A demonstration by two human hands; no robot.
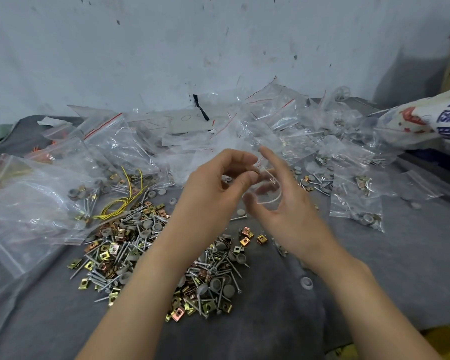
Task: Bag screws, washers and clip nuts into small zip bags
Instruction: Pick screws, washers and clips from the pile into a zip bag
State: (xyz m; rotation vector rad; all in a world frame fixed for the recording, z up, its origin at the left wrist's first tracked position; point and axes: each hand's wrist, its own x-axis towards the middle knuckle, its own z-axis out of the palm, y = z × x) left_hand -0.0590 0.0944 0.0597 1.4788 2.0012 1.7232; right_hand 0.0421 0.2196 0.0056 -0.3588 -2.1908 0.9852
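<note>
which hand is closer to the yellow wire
Left. The left hand hangs to the right of the wire; the right hand, holding a bag, is beyond it, farther from the wire.

Glossy clear plastic zip bags (107, 149); shiny metal screws (130, 252); brassy clip nuts (244, 241); matt grey cloth (283, 307).

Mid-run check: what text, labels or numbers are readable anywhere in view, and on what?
No text reads clearly.
White sack, far right: blue characters and red print, blurred and cut off by the frame edge; unreadable.
Grey card at the back: faint handwritten marks, one possibly "0"; the rest too faint to read.
Small zip bag in the right hand, clip nut in the left hand: no print visible.
</note>
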